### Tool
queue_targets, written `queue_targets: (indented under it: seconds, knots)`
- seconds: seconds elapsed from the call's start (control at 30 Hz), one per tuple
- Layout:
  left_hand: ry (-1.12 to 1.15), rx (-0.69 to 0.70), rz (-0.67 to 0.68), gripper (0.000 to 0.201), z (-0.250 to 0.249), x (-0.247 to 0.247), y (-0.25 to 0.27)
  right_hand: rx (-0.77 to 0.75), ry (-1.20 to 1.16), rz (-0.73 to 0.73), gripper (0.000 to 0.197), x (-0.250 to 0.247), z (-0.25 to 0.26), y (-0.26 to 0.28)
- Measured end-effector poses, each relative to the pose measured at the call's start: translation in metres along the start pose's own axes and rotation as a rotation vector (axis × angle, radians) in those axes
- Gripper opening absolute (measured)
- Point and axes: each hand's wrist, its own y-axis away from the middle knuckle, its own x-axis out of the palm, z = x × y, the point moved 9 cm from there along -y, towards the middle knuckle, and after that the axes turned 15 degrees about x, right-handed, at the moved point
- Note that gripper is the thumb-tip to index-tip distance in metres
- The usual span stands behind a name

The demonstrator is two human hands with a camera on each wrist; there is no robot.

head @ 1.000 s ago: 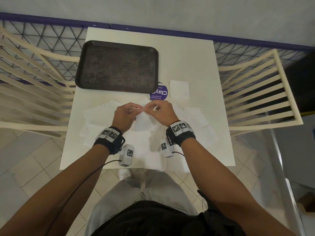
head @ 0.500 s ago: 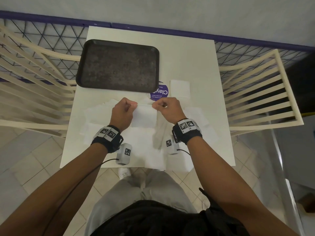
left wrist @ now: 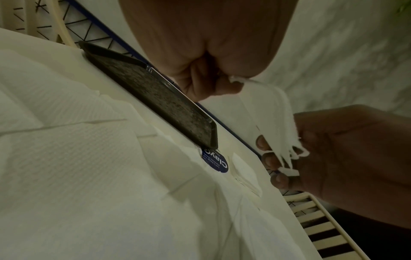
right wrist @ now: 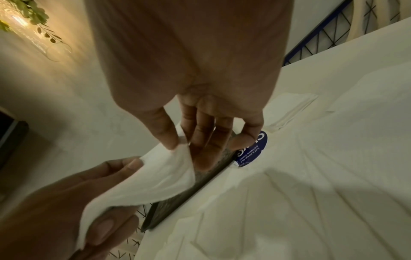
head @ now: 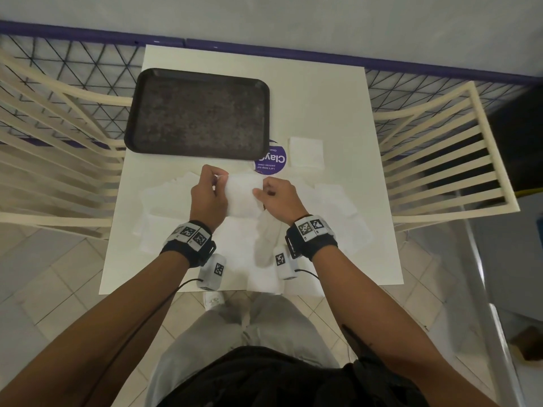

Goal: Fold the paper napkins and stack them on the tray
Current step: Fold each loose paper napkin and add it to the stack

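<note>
A white paper napkin [head: 242, 195] hangs in the air between both hands, just above the table. My left hand [head: 209, 191] pinches its left edge [left wrist: 237, 80] with curled fingers. My right hand [head: 276, 193] pinches the right edge between thumb and forefinger [right wrist: 177, 140]. The dark tray [head: 199, 113] lies bare at the table's far left, just beyond the hands. Several unfolded white napkins [head: 164, 201] lie spread over the near half of the table. One folded napkin [head: 306, 152] sits to the right of the tray.
A round purple sticker [head: 271, 161] is on the white table [head: 323, 98] between tray and folded napkin. Cream slatted chairs [head: 435, 160] stand on both sides. A blue-edged mesh railing [head: 440, 80] runs behind the table.
The hands have drawn apart and then closed in a little, spreading the napkin into a flat rectangle held by its two side edges.
</note>
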Motion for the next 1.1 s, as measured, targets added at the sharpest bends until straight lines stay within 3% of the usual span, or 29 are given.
queue_targets:
  seconds: [0.23, 0.33, 0.6, 0.9, 1.1]
  knots:
    - [0.036, -0.086, 0.045, 0.015, 0.005, 0.009, 0.002, 0.001, -0.019, -0.059, 0.024, -0.015, -0.007, -0.010]
    - [0.023, -0.157, 0.176, 0.022, 0.012, 0.024, 0.006, 0.032, -0.022, -0.118, 0.021, -0.039, -0.016, -0.028]
    - [-0.057, -0.297, 0.496, 0.013, 0.050, 0.058, 0.036, 0.186, -0.004, -0.307, 0.020, -0.121, -0.062, -0.108]
    - [-0.132, -0.409, 0.559, 0.016, 0.082, 0.065, 0.061, 0.278, 0.091, -0.317, 0.013, -0.149, -0.086, -0.186]
    - [-0.185, -0.429, 0.578, 0.013, 0.094, 0.067, 0.064, 0.302, 0.165, -0.314, 0.017, -0.148, -0.094, -0.202]
